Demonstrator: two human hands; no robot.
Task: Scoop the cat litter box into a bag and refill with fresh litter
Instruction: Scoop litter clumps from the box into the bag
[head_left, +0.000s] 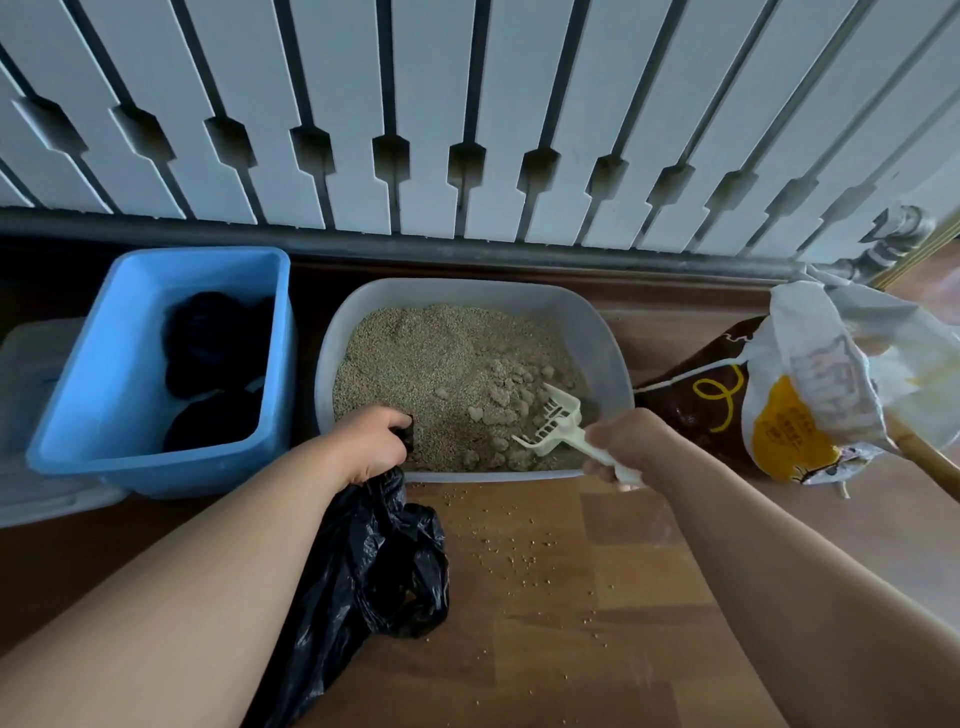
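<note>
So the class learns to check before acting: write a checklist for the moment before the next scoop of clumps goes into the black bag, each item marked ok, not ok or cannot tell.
1. Right hand grips the scoop by its handle: ok.
2. Scoop head lies among the clumps in the litter box: ok.
3. Left hand holds the black bag at the box's near rim: ok.
4. Bag mouth open: cannot tell.
5. Floor free of spilled grains: not ok.

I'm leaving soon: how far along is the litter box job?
Early. Done: the black bag is out, gripped by the left hand at the litter box rim. In hand: the right hand holds the scoop among clumps. Left: bagging those clumps, then refilling from the litter sack.
</note>
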